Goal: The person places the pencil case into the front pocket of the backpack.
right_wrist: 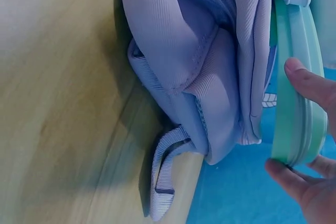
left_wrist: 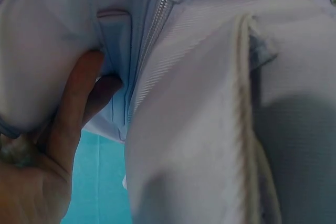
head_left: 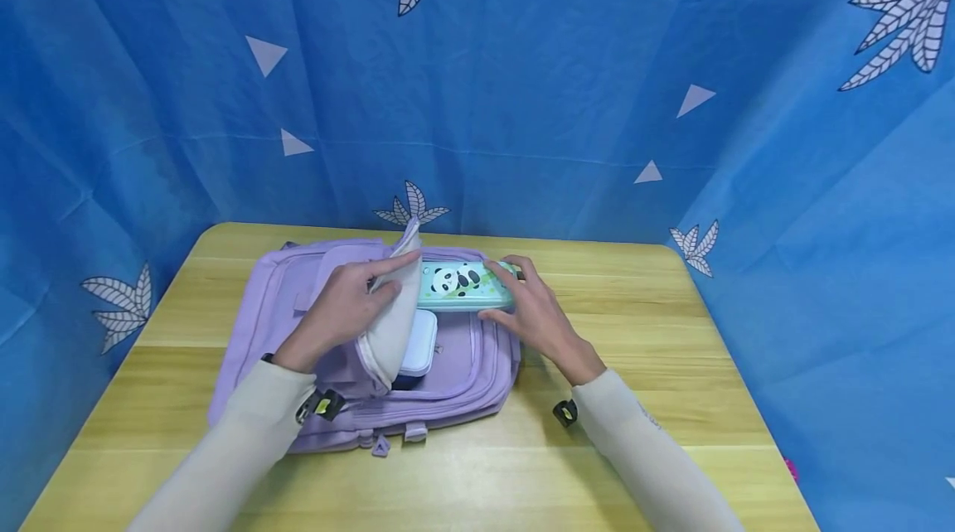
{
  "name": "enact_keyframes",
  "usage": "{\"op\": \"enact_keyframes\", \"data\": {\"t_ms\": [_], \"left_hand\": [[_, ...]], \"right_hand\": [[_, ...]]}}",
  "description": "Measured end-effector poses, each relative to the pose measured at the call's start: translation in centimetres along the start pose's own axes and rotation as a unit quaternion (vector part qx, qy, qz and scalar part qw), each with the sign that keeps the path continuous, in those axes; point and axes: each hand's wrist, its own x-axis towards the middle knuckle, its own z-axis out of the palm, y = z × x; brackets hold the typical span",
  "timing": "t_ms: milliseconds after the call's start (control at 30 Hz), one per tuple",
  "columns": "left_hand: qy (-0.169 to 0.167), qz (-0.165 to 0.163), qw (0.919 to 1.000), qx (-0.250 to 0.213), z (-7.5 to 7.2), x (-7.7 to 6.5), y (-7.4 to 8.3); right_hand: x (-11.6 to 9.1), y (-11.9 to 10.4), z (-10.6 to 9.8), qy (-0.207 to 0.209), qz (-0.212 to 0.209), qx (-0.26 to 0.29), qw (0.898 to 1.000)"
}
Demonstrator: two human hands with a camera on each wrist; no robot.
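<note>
A lavender backpack lies on the table with its front pocket flap lifted, pale lining showing. My left hand holds that flap up near its top edge; in the left wrist view the hand has thumb and fingers against the fabric. My right hand grips the right end of a mint-green pencil case with pandas on its lid, thumb on the near side. The case lies across the pocket, its left end hidden behind the flap. A pale blue box sits partly under the flap.
The wooden table extends right of the backpack. A blue curtain with leaf and triangle prints hangs behind and at both sides. A zipper pull and a webbing strap stick out from the backpack's edges.
</note>
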Motion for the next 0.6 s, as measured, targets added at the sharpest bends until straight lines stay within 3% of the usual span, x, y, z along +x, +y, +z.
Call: {"op": "enact_keyframes", "data": {"t_ms": [600], "left_hand": [[-0.032, 0.03, 0.999, 0.002, 0.0, 0.7, 0.2]], "right_hand": [[1.7, 0.3, 0.6, -0.038, -0.04, 0.021, 0.998]]}}
